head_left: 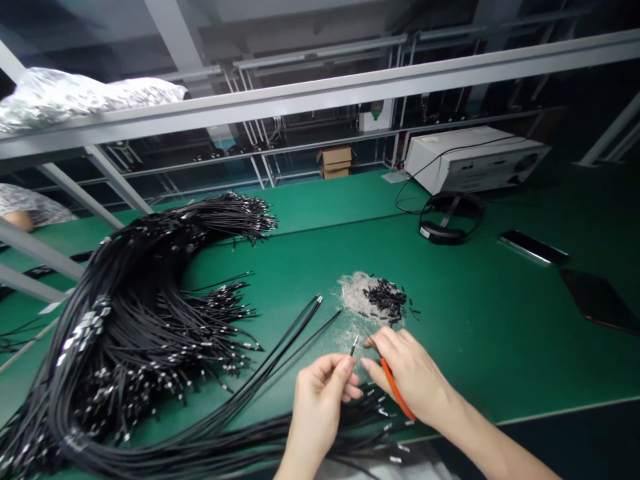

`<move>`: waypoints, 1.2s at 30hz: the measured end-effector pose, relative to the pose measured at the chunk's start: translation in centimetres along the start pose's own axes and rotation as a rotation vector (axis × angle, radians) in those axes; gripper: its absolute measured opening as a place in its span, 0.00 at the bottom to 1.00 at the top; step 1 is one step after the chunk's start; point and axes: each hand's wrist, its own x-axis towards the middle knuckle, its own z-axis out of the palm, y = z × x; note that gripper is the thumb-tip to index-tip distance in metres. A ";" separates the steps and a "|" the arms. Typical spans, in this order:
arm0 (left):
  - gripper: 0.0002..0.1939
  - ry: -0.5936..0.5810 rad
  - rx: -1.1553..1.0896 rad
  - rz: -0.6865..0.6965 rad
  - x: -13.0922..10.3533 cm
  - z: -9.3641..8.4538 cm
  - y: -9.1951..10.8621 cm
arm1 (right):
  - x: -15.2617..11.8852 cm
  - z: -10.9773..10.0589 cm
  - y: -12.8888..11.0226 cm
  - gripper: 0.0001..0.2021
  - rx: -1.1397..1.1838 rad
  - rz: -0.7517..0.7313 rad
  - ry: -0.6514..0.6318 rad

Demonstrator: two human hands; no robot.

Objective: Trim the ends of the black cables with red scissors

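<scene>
Near the front edge of the green table, my left hand [325, 393] pinches a black cable end [354, 347] with a bright tip pointing up. Just to its right, my right hand [407, 373] is closed around an orange-handled tool [395, 390]; the tool's metal tip is small and partly hidden by the fingers. The tool and the cable tip look close but apart. Beyond both hands lies a pile of short black pieces [387, 300] beside pale, thin scraps [356, 293]. A few black cables [295, 327] extend over the table left of my left hand.
A large bundle of black cables [130, 280] covers the left side, with more cables [240, 443] along the front edge. At the right are a black headband-like device [450, 217], a phone [534, 247], a dark flat object [603, 300] and a white box-shaped machine [475, 160].
</scene>
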 end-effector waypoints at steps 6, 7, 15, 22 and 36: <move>0.18 -0.016 -0.036 -0.055 0.0 0.2 0.7 | -0.4 1.7 0.2 0.07 -0.221 -0.084 0.056; 0.19 -0.020 -0.036 -0.061 0.0 0.2 0.8 | -0.4 1.9 0.2 0.06 -0.223 -0.088 0.057; 0.19 -0.054 -0.047 -0.088 0.0 0.0 1.1 | -0.1 2.0 0.3 0.10 -0.229 -0.096 0.121; 0.16 -0.068 0.051 -0.074 0.1 -0.2 0.3 | -0.2 1.6 0.9 0.10 0.189 0.189 0.193; 0.08 -0.243 0.877 0.403 1.3 0.1 -1.3 | -0.8 -0.2 2.6 0.13 0.610 0.456 -0.227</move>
